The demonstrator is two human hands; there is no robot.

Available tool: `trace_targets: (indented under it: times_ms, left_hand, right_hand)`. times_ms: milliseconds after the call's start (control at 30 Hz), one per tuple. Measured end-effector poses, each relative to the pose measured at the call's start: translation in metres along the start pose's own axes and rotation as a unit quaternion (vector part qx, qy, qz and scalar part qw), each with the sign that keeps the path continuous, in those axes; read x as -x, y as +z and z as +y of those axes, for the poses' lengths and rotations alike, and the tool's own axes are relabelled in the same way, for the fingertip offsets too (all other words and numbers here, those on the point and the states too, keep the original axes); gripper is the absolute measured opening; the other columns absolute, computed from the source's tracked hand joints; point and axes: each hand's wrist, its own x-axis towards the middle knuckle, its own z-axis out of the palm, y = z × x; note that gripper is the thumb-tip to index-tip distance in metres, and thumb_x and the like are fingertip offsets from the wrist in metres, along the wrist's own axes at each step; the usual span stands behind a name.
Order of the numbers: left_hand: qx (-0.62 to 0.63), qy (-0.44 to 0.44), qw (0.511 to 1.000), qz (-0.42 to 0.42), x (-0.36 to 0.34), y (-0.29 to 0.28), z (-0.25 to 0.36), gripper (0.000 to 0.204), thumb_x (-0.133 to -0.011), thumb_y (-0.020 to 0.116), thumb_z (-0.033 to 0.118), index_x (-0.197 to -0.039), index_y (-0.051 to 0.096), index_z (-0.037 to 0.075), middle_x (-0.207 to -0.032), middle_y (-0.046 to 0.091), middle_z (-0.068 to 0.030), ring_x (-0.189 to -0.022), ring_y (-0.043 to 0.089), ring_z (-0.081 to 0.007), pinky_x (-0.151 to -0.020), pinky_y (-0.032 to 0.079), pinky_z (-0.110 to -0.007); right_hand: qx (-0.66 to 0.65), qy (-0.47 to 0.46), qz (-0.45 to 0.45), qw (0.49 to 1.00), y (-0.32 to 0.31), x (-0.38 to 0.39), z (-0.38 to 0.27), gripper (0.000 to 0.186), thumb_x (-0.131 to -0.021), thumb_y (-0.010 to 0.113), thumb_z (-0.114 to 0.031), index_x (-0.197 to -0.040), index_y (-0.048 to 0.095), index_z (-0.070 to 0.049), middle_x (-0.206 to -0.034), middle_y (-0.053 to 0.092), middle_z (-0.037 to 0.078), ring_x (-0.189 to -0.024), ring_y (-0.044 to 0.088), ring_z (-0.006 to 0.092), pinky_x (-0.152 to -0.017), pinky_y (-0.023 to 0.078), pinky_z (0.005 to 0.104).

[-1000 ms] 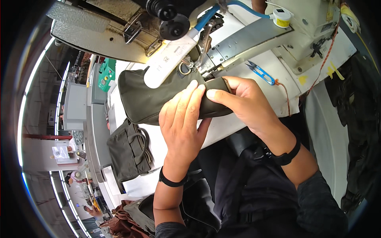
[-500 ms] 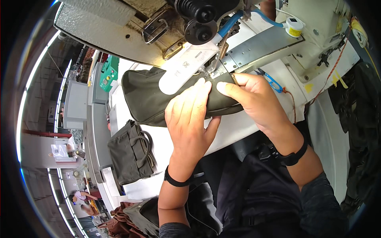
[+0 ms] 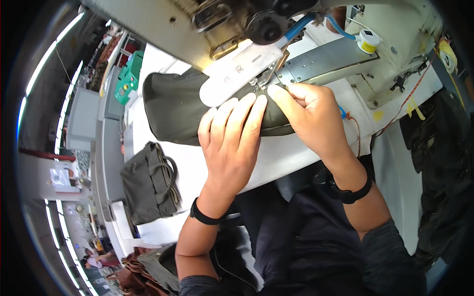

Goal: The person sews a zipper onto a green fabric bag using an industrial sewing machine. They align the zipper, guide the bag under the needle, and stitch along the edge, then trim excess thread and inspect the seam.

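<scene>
A dark olive fabric bag piece (image 3: 175, 111) lies under the presser foot (image 3: 256, 85) of a sewing machine (image 3: 340, 61). My left hand (image 3: 232, 135) rests flat on it, fingers stretched toward the foot and slightly apart. Right beside the foot, my right hand (image 3: 318, 118) pinches the piece's edge between thumb and curled fingers. That pinched edge is mostly hidden behind the hand. A white rounded plate (image 3: 237, 76) juts out over the fabric, left of the needle area.
A folded olive bag with handles (image 3: 150, 182) lies on the white table (image 3: 276, 167) at left. Blue-handled snips (image 3: 342, 112) show partly behind my right hand. A green box (image 3: 129, 78) stands far left. Brown and olive fabric (image 3: 143, 269) is heaped below; dark cloth (image 3: 439, 163) hangs right.
My right hand has moved nearer to the presser foot, and its thumb now sits close beside it. A strip of metal zipper teeth seen earlier is now covered. The whole view has shifted a little.
</scene>
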Motion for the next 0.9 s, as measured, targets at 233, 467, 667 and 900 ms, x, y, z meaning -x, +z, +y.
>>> trace_targets:
  times_ms: [233,467,667,900]
  left_hand:
    - [0.025,0.002,0.999,0.034,0.011,0.012,-0.009,0.056,-0.08,0.077,0.003,-0.134,0.072,0.014,-0.136,0.068,-0.0024,-0.125,0.062,-0.0225,-0.115,0.039,-0.045]
    - [0.042,0.014,0.998,0.039,0.011,0.014,-0.018,0.053,-0.081,0.078,0.005,-0.133,0.073,0.013,-0.134,0.07,-0.0042,-0.127,0.062,-0.0251,-0.116,0.039,-0.048]
    - [0.076,0.007,0.996,0.045,0.005,0.01,-0.014,0.059,-0.075,0.078,0.001,-0.133,0.07,0.009,-0.132,0.071,-0.0069,-0.124,0.065,-0.0268,-0.111,0.043,-0.046]
    - [0.092,-0.017,0.995,0.046,0.002,0.011,-0.01,0.06,-0.072,0.078,0.0,-0.131,0.07,0.007,-0.128,0.071,-0.0072,-0.121,0.066,-0.026,-0.107,0.045,-0.044]
  right_hand:
    - [0.288,-0.264,0.147,0.909,-0.011,-0.003,-0.008,0.007,-0.092,0.068,-0.009,-0.092,0.071,-0.003,-0.094,0.069,0.009,-0.093,0.068,0.0301,-0.08,0.049,0.0405]
    - [0.227,-0.25,0.09,0.937,0.006,-0.015,-0.006,0.021,-0.088,0.055,-0.003,-0.101,0.072,-0.001,-0.119,0.064,0.017,-0.135,0.051,0.0388,-0.122,0.026,0.0569]
    - [-0.01,-0.165,0.037,0.986,0.0,-0.025,-0.013,0.009,-0.091,0.066,-0.01,-0.099,0.068,-0.006,-0.117,0.067,0.013,-0.129,0.055,0.0379,-0.119,0.029,0.0571]
    - [0.297,-0.29,0.097,0.905,0.004,-0.023,0.009,0.013,-0.088,0.074,-0.016,-0.095,0.064,-0.01,-0.119,0.069,0.009,-0.134,0.054,0.0359,-0.124,0.02,0.058]
